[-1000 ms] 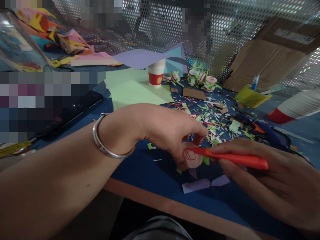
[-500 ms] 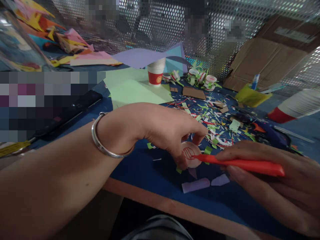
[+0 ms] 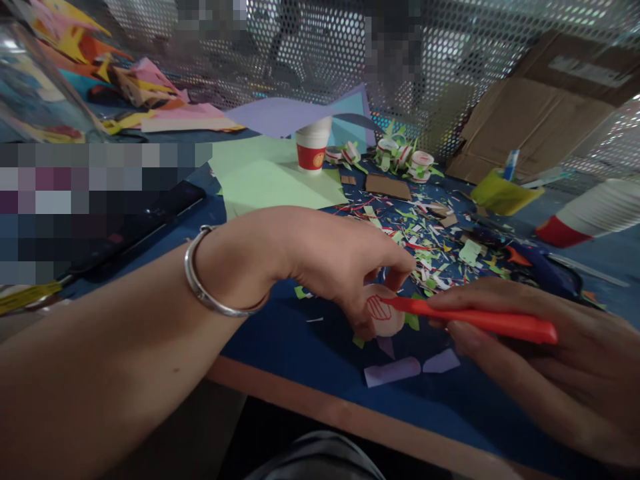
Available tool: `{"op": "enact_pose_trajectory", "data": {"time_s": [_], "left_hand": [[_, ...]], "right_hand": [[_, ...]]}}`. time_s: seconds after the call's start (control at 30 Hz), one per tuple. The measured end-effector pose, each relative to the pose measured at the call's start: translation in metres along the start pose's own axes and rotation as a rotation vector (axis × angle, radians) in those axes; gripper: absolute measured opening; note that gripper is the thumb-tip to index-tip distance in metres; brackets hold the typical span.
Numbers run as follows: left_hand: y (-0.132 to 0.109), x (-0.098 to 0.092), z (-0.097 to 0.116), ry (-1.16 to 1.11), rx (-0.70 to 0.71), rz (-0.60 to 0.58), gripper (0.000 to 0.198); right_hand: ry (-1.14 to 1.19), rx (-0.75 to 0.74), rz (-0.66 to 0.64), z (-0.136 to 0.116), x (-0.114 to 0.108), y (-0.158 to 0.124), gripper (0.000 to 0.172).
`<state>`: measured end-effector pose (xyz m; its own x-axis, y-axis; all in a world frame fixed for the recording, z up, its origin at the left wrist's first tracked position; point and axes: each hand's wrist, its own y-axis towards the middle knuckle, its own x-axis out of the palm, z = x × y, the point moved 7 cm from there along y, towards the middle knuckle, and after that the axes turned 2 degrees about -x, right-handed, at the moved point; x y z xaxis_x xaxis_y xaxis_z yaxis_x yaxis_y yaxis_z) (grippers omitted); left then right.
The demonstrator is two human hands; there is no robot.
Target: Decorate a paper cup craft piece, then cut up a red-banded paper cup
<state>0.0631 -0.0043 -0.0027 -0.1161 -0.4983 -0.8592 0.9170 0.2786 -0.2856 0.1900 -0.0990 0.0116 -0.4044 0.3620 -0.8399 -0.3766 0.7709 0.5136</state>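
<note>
My left hand grips a small round white paper piece by its edge, thumb near and fingers on the far side. Red lines are drawn on its upper face, forming a striped outline. My right hand is closed round a red marker, whose tip meets the upper part of that drawing. Just in front lie a purple paper strip and a smaller purple paper scrap. A green paper bit shows beside the round piece.
Paper scraps litter the blue table. Behind are green sheets, a red-and-white paper cup and several small decorated rolls. Stacked cups, a yellow holder and a cardboard box stand right.
The marker tip has shifted up and slightly left on the round piece, and more red lines show there. My left hand has stayed in place.
</note>
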Motion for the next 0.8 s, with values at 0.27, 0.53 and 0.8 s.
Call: {"op": "enact_pose_trajectory", "data": {"time_s": [0.27,0.53,0.8], "left_hand": [[-0.0002,-0.0004,0.0003,0.003,-0.027,0.0,0.048],[0.0002,-0.0001,-0.0005,0.001,-0.016,0.002,0.046],[-0.0001,0.0003,-0.001,-0.009,-0.028,-0.001,0.044]], "right_hand": [[0.038,-0.087,-0.033,-0.0116,-0.0005,0.0095,0.017],[0.04,-0.083,-0.083,-0.0076,0.0025,0.0058,0.017],[0.027,-0.082,-0.071,-0.0113,0.004,0.0088,0.017]]}}
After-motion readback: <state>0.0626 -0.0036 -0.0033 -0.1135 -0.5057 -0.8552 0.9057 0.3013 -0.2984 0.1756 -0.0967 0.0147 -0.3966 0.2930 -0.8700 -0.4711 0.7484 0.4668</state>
